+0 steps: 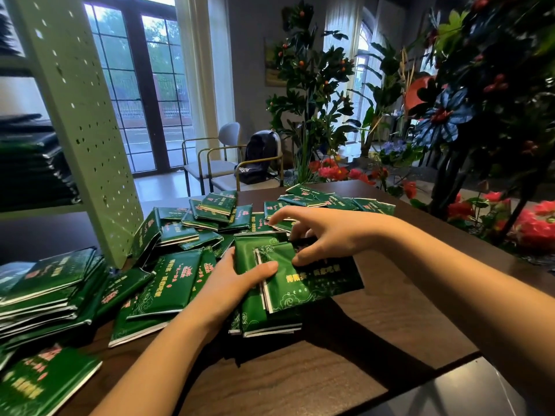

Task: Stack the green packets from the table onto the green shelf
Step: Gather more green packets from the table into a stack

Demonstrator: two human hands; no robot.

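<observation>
On table (390,310), right of shelf (84,115): stack (288,283) of green packets. Grip: left hand (237,280) clamps the stack's shelf-side edge, thumb on top; right hand (324,232) pinches the far edge, thumb on top, index finger straight. At the shelf foot, loose packets (210,217) spread out. Inside the shelf, dark pile (33,163).

Dim interior, daylight from rear windows (144,94); wide-angle bending at edges; corners blurred.
</observation>
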